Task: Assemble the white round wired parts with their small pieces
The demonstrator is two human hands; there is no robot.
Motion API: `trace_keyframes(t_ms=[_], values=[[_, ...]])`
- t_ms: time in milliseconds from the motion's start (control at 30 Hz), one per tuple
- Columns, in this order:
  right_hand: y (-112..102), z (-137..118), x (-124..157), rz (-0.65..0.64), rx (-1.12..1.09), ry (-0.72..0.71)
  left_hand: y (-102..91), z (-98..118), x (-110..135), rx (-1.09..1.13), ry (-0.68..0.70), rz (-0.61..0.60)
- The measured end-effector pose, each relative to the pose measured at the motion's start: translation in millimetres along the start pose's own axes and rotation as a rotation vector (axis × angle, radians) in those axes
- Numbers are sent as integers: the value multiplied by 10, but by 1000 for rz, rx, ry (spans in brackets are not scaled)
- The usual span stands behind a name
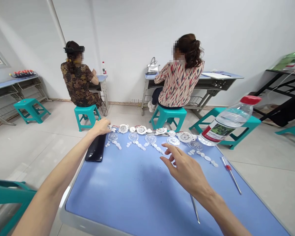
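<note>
The left hand [100,127] sits at the upper left end of the parts, on the far edge of the blue table [127,193]. Its fingers curl down, but they hide what is under them, so I cannot tell if it is grasping a small part or just resting there. The right hand [184,172] is open with its fingers spread, and it holds nothing. It hangs just above the middle of the table, near the small white discs [207,158]. Along the far edge lies a line of white round parts [184,136], and in front of them stand 5 clear domes [173,141]. Small discs trail from each dome, so each little group seems set out to keep its pieces together and easy to see. A black phone [95,148] lies by the left hand. A metal pick [195,208] lies under the right wrist, and a red-handled screwdriver [230,173] lies off to the right, both within easy reach. A bottle [226,121] with a red cap stands at the upper right corner. Farther off, 2 people [77,78] [179,72] sit at desks with their backs turned.
</note>
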State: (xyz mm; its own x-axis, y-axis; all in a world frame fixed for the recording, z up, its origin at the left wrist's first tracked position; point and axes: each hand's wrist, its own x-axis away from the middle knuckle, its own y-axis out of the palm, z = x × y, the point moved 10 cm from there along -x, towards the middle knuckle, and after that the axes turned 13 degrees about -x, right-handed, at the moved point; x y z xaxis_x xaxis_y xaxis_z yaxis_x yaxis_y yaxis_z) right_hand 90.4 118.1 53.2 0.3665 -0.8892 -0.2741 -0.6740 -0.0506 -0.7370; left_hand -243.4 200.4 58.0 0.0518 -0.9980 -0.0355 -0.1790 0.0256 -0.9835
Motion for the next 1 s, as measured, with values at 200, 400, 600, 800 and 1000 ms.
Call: trace_keyframes(t_ms=[200,400,600,800,1000], values=[[46,21,5,-25,22,7,14,37,8,-3,20,-7],[105,-140,-107,-77,58,-47,44,29,-15,21,22,-17],[148,-582,-334,-137,62,-200,97,-34,-33,114,-4,-7],[301,-965,-819,-188,-50,-271,78,-105,-32,213,-31,6],[634,-1123,-1398,-267,-158,-249,84,-216,-28,317,-50,16]])
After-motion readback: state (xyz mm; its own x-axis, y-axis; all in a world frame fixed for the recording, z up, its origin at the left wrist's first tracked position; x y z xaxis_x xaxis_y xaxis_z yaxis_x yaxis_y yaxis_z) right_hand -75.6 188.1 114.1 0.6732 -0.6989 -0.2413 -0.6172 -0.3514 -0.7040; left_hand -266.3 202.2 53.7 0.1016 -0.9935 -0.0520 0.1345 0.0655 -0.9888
